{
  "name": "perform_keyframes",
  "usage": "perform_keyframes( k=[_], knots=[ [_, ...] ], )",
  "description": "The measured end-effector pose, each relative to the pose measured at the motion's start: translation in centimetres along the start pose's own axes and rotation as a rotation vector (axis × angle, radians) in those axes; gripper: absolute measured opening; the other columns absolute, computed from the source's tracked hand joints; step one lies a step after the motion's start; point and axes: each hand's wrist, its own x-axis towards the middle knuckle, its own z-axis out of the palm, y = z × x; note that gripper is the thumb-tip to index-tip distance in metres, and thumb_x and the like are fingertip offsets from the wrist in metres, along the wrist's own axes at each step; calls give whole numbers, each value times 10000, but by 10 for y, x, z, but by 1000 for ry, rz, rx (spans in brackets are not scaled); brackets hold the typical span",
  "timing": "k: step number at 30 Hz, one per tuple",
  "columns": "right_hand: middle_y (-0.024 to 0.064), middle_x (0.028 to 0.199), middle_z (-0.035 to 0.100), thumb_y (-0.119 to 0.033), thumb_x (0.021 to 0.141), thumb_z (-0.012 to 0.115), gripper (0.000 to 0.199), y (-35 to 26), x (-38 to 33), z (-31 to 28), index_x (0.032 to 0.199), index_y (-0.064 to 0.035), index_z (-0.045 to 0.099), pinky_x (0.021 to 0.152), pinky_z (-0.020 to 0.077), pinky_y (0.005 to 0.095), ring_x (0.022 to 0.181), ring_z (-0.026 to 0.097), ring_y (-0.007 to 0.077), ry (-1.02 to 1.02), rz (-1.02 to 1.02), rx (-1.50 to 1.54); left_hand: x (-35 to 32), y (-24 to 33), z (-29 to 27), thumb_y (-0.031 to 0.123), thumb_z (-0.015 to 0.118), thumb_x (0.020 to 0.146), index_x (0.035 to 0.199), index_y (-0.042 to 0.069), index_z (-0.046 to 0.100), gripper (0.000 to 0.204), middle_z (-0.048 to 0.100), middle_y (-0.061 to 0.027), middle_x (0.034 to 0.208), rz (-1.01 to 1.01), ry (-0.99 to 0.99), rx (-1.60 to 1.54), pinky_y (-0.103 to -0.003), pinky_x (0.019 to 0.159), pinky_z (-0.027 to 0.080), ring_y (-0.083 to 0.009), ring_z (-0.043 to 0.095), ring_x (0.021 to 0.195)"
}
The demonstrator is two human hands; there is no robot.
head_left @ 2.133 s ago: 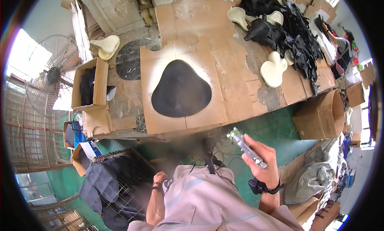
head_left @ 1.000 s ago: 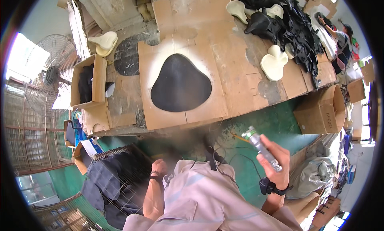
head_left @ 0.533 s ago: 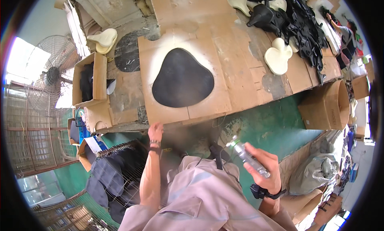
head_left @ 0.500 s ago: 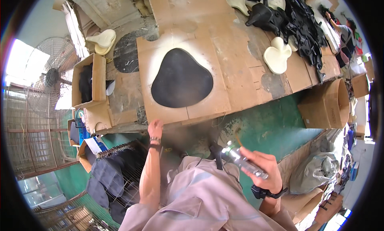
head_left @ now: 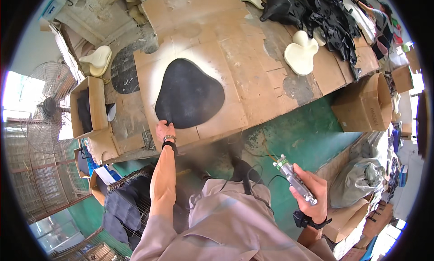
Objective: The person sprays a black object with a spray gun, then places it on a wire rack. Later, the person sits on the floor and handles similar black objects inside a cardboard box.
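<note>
A black, rounded-triangle saddle cover piece [head_left: 190,93] lies flat on cardboard, ringed by a pale white haze on the board. My left hand [head_left: 165,130] is at its near left corner, thumb and fingertips closed on the edge. Away from the table, to the right, my right hand [head_left: 313,193] is wrapped round a silvery spray gun [head_left: 294,177] with a green ring near its front. A thin hose shows by the gun.
Cream saddle pads [head_left: 300,55] and a heap of black saddle bases [head_left: 325,23] occupy the table's right. An open carton [head_left: 97,105] and wire fan [head_left: 49,105] stand left. Black sheets [head_left: 124,206] hang over a wire rack below. A co-worker [head_left: 382,28] is at far right.
My left hand has moved up from the table's front edge onto the black piece's corner. My right hand has shifted slightly right and down with the spray gun. The whole view has shifted.
</note>
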Motion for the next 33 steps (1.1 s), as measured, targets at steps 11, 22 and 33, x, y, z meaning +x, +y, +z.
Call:
perform_keyframes(
  k=[11,22,33],
  knots=[
    [151,828,647,-19,783,727,505,19,26,0,1275,16,618,617,474,317,653,603,258,40,-55,51,37,10,18,-62,638,822,875,-20,588,85,621,-115,901,-946,-371,-1871,-488,893,584,-244,629,795],
    [185,917,659,78,674,672,672,38,65,5,1334,-4,576,693,513,349,746,632,347,-175,-167,51,-9,112,-178,123,608,866,1068,-12,659,248,707,-174,1115,73,-509,-2411,-461,995,491,-318,670,1049],
    [201,972,668,63,704,685,609,19,112,55,1303,29,580,737,523,353,824,659,361,-605,-358,-50,-171,-40,-252,182,565,818,905,-4,689,240,727,-139,994,-202,407,-2326,-423,873,545,-277,692,911]
  ],
)
